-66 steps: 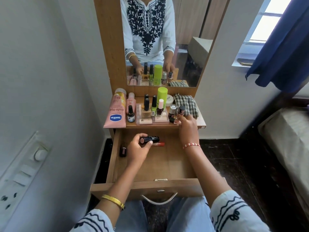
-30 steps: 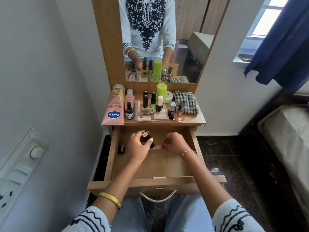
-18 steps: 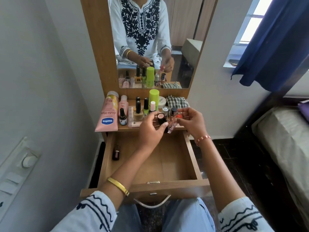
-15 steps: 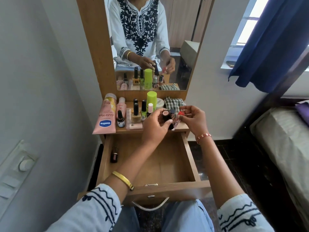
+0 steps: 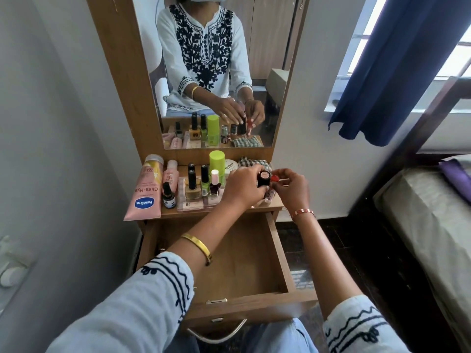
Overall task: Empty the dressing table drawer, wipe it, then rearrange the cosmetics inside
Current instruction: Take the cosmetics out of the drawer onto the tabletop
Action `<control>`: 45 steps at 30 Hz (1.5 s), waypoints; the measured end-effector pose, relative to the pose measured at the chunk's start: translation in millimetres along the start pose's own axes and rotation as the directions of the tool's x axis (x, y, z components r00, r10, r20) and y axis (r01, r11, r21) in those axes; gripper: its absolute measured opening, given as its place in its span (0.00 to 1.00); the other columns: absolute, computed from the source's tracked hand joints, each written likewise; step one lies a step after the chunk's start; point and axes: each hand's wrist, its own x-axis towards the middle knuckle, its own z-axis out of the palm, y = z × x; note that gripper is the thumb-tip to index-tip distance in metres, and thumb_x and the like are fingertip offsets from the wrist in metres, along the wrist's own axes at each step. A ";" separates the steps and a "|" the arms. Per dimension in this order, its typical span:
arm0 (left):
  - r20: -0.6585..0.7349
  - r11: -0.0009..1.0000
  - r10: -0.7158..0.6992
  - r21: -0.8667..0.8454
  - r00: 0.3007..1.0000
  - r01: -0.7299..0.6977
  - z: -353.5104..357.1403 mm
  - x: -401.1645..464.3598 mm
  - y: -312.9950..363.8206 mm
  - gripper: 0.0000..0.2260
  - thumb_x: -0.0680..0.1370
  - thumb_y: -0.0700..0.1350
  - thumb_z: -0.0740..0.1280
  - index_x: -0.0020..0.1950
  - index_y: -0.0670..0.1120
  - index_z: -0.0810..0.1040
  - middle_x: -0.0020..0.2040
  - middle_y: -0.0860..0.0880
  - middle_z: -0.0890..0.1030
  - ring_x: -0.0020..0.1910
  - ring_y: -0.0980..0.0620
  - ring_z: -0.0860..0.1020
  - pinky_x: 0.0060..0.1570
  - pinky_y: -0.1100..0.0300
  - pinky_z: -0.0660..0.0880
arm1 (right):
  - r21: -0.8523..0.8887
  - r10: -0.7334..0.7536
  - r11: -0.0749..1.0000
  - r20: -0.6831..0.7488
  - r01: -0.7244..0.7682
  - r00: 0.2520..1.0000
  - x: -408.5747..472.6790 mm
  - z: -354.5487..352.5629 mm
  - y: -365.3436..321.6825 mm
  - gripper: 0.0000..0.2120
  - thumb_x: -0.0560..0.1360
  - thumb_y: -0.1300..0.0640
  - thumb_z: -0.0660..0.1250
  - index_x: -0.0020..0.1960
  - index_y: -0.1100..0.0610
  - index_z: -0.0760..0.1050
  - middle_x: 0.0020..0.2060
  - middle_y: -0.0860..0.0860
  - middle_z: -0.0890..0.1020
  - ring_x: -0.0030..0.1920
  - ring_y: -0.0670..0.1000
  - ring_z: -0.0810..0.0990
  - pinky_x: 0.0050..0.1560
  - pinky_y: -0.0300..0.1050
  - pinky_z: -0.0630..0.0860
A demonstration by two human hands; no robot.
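- Left hand (image 5: 242,186): fingers curled round a black lipstick (image 5: 263,180), held upright over the right end of the shelf (image 5: 219,211).
- Right hand (image 5: 293,188): a red-capped tube (image 5: 275,178) is pinched at the fingertips, just at 3 o'clock of the lipstick, nearly touching.
- Drawer (image 5: 277,253): pulled out, at 6 o'clock of the shelf; wooden floor is seen bare where not hidden by the left arm.
- Shelf is crowded: Vaseline tube (image 5: 145,192) at 9 o'clock, polish bottles (image 5: 204,184) mid-shelf, green bottle (image 5: 217,163) behind them, checked cloth (image 5: 251,162) at 12 o'clock of the hands.
- Mirror (image 5: 216,72) above the shelf; both hands are reflected.
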 end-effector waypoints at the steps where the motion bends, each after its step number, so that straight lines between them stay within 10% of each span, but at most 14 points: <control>1: -0.002 1.000 -0.007 -0.002 1.000 0.007 0.5 0.1 -0.8 0.18 0.70 0.45 0.70 0.59 0.44 0.76 0.51 0.41 0.82 0.52 0.42 0.78 0.54 0.50 0.74 | -0.002 -0.002 1.000 -0.003 0.002 1.000 -0.1 0.3 0.9 0.12 0.72 0.66 0.68 0.54 0.58 0.78 0.47 0.55 0.82 0.44 0.49 0.78 0.44 0.39 0.73; 17: -0.052 0.999 0.028 -0.040 0.998 -0.030 2.3 -5.5 -6.4 0.16 0.70 0.43 0.71 0.57 0.46 0.77 0.50 0.45 0.82 0.52 0.44 0.76 0.57 0.52 0.70 | -0.207 -0.083 0.973 0.099 0.102 0.992 1.2 8.2 16.8 0.20 0.72 0.66 0.66 0.63 0.54 0.73 0.49 0.55 0.78 0.47 0.51 0.76 0.47 0.41 0.71; 31: -0.178 0.971 0.032 -0.228 0.984 -0.073 -4.6 -25.4 -16.7 0.15 0.70 0.40 0.72 0.56 0.45 0.77 0.52 0.47 0.82 0.51 0.50 0.79 0.50 0.67 0.72 | -0.311 -0.159 0.929 0.158 0.201 0.975 -8.5 21.7 26.2 0.10 0.70 0.61 0.71 0.51 0.60 0.81 0.49 0.57 0.83 0.51 0.58 0.77 0.53 0.48 0.72; 39: -0.209 0.931 -0.056 -0.363 0.976 -0.024 -4.6 -27.4 -20.3 0.17 0.70 0.38 0.72 0.57 0.43 0.77 0.53 0.46 0.81 0.51 0.56 0.76 0.50 0.76 0.67 | -0.258 -0.148 0.953 0.066 0.160 0.987 -15.4 9.5 23.0 0.12 0.71 0.59 0.71 0.54 0.58 0.80 0.51 0.55 0.81 0.54 0.54 0.76 0.54 0.43 0.69; 45: -0.244 0.871 -0.197 -0.489 0.950 0.055 -9.5 -27.5 -21.3 0.13 0.70 0.40 0.72 0.53 0.44 0.77 0.47 0.51 0.79 0.47 0.55 0.77 0.41 0.80 0.70 | 0.112 -0.152 0.984 0.092 0.141 0.984 -20.4 5.2 -5.6 0.13 0.71 0.59 0.71 0.56 0.59 0.78 0.51 0.53 0.82 0.51 0.49 0.78 0.51 0.39 0.75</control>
